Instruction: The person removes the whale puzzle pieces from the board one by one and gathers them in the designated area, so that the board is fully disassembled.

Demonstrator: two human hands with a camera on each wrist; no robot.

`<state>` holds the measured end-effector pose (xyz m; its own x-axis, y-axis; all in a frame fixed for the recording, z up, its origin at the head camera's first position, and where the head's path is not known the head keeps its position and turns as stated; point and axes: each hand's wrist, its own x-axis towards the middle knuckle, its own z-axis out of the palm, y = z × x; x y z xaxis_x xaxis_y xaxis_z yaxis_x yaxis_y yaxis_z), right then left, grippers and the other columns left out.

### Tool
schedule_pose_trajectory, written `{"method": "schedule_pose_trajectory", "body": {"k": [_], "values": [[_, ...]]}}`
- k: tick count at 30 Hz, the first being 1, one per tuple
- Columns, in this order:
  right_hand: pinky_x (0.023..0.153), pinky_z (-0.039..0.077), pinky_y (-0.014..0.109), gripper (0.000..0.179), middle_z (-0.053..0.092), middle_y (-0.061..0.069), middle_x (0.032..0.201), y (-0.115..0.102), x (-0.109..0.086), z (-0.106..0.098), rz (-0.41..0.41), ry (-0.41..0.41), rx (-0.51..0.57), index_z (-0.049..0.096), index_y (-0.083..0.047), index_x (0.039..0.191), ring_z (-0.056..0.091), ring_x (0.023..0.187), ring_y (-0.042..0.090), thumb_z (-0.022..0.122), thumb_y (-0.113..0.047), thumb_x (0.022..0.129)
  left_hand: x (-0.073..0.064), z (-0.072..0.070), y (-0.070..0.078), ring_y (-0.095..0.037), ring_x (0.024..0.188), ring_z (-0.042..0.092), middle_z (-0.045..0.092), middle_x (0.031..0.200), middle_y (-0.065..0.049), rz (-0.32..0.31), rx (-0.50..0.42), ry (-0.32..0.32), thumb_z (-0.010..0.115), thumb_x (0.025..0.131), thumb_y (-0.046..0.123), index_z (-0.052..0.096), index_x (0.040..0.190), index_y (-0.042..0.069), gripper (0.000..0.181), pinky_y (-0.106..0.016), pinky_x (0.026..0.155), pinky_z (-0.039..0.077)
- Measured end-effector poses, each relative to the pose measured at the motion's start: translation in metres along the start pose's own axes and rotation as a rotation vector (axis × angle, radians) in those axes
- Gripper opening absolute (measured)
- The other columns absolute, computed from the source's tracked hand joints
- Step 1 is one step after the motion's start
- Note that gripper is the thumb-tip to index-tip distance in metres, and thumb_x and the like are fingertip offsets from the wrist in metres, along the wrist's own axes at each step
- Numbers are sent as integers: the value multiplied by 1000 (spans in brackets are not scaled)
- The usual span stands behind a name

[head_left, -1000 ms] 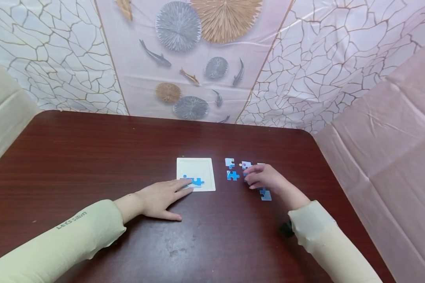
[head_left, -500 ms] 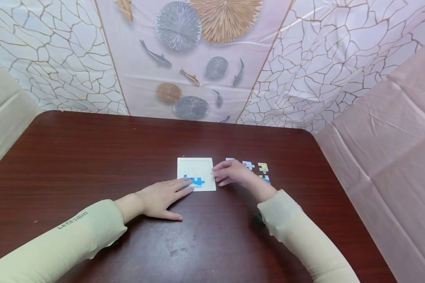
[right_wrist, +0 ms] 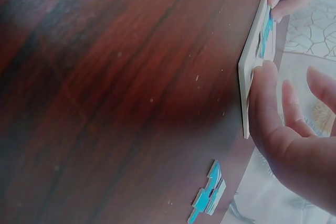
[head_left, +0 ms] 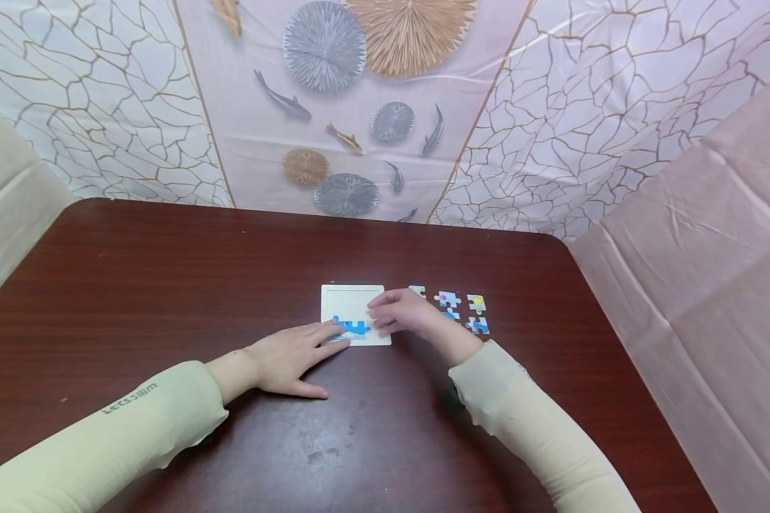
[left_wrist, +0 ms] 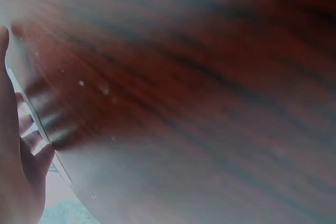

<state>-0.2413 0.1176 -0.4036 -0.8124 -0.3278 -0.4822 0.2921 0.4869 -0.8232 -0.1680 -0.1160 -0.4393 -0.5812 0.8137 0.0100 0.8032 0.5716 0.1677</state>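
A white puzzle tray [head_left: 353, 299] lies on the table with joined blue puzzle pieces [head_left: 354, 328] along its near edge. My left hand [head_left: 290, 361] rests flat at the tray's lower left, fingers spread, fingertips over the tray and pieces. Over the tray's right side is my right hand [head_left: 411, 314]; in the right wrist view the thumb tip [right_wrist: 258, 71] meets a fingertip close to the tray [right_wrist: 242, 74], pinching a puzzle piece that the fingers hide. The left wrist view shows the left hand [left_wrist: 23, 177] beside the tray's edge [left_wrist: 62, 172].
Loose puzzle pieces lie right of the tray, among them one with a yellow sun [head_left: 477, 303], a pale one [head_left: 448, 299] and a blue one [head_left: 478, 325]. A blue and white piece [right_wrist: 210, 192] shows on the table in the right wrist view. Patterned cloth [head_left: 359, 128] hangs behind the table.
My right hand has moved left from the loose pieces to the right part of the tray, uncovering the sun piece. My left hand has stayed in place.
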Motion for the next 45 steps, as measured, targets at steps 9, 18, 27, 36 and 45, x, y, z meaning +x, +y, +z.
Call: {"method": "schedule_pose_trajectory", "body": {"k": [9, 18, 27, 36, 45], "values": [[78, 56, 34, 32, 65, 23, 112, -6, -1, 4, 15, -8, -20, 59, 4, 118, 70, 87, 22, 60, -11, 90, 2, -4, 1, -30, 139, 31, 34, 148, -10, -13, 9, -17, 52, 86, 61, 33, 146, 13, 79, -41, 110, 34], [65, 56, 23, 29, 67, 16, 101, -6, -1, 10, 21, 16, -33, 62, 4, 115, 61, 68, 12, 62, -8, 88, 2, -4, 2, -31, 137, 34, 35, 147, -11, -4, -5, -1, 53, 86, 60, 35, 145, 11, 79, -41, 109, 36], [54, 47, 18, 25, 67, 11, 88, -4, 2, 15, -26, 38, -165, 66, 2, 109, 51, 51, 11, 63, -6, 85, 2, -4, 2, -31, 137, 35, 35, 146, -10, -11, -9, 1, 54, 85, 60, 36, 145, 11, 79, -41, 108, 36], [59, 56, 26, 24, 62, 10, 76, -4, 3, 23, -14, 64, -176, 66, 3, 104, 58, 52, 12, 64, 2, 80, 3, -4, 2, -30, 137, 35, 36, 146, -10, -1, 3, 1, 54, 85, 59, 37, 144, 9, 79, -40, 108, 36], [62, 56, 26, 24, 68, 13, 81, -3, 5, 22, 16, 79, -190, 68, 2, 105, 60, 54, 13, 68, -1, 81, -4, -12, -6, -30, 136, 36, 38, 147, -12, -62, 17, -17, 55, 85, 58, 41, 141, 7, 77, -42, 110, 34]]}}
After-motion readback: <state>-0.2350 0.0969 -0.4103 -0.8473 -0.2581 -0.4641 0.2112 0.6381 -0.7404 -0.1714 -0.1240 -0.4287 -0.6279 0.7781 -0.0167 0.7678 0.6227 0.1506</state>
